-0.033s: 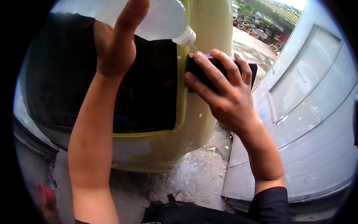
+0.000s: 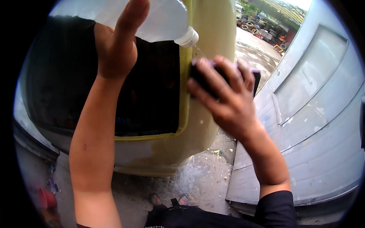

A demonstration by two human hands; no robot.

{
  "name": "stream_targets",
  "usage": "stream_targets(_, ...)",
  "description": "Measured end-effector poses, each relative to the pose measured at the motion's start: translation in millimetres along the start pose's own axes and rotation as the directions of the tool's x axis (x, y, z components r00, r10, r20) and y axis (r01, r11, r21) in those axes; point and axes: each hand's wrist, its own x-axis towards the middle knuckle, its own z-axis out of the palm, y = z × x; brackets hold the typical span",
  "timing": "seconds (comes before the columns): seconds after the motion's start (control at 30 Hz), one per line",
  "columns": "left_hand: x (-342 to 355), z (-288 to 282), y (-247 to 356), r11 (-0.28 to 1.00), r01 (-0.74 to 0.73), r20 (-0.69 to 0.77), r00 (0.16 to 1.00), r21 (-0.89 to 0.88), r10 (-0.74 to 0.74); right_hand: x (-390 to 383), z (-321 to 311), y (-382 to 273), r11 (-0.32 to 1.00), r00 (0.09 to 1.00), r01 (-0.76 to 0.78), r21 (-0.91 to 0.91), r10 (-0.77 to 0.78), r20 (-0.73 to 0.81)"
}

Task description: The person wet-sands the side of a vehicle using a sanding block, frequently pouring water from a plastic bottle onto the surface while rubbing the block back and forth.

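Note:
My left hand (image 2: 118,45) is closed around a translucent plastic bottle (image 2: 163,21), tipped over to the right. A thin stream of water runs from its white cap (image 2: 187,38) towards the fingers of my right hand (image 2: 232,95). That hand, slightly blurred, presses a black sheet of sandpaper (image 2: 257,81) with a purple backing edge against a pale yellow-green vehicle body panel (image 2: 213,26). To the left of the panel is a dark window (image 2: 152,91) inside a yellow frame (image 2: 184,110). The ends of the fingers gripping the bottle are hidden.
Grey metal panels (image 2: 304,125) rise close on my right. Below the vehicle, the concrete floor (image 2: 190,174) is wet and splashed beside my feet. A red bucket-like container (image 2: 47,197) is at the lower left. Piled tyres (image 2: 258,24) stand in the far yard.
My right hand and the sandpaper have slid slightly down the panel, towards me. The bottle has shifted a touch left, and water still runs from it.

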Motion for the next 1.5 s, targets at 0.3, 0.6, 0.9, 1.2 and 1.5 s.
stream_targets(0.3,-1,-7,-3,1.0,0.012,0.019,1.0,-0.006,-0.012,16,-2,19,0.998,0.999,0.046,-0.045,-0.046,0.002)
stream_targets(0.6,0,-2,-5,0.996,-0.051,-0.052,0.997,0.076,0.055,17,-5,14,0.999,1.0,0.027,-0.039,-0.027,0.004)
stream_targets(0.9,-6,-1,-6,0.999,-0.019,-0.085,0.996,0.026,0.021,-4,1,-3,0.999,0.999,-0.041,-0.024,0.041,-0.006)
stream_targets(1.2,-2,-5,-2,0.997,-0.068,-0.059,0.996,0.035,0.07,-23,2,-21,1.0,1.0,-0.006,-0.022,0.006,0.013)
stream_targets(1.5,-3,-5,-8,0.996,-0.067,-0.088,0.994,0.051,0.071,14,-5,8,0.999,0.999,0.031,-0.038,-0.03,0.022)
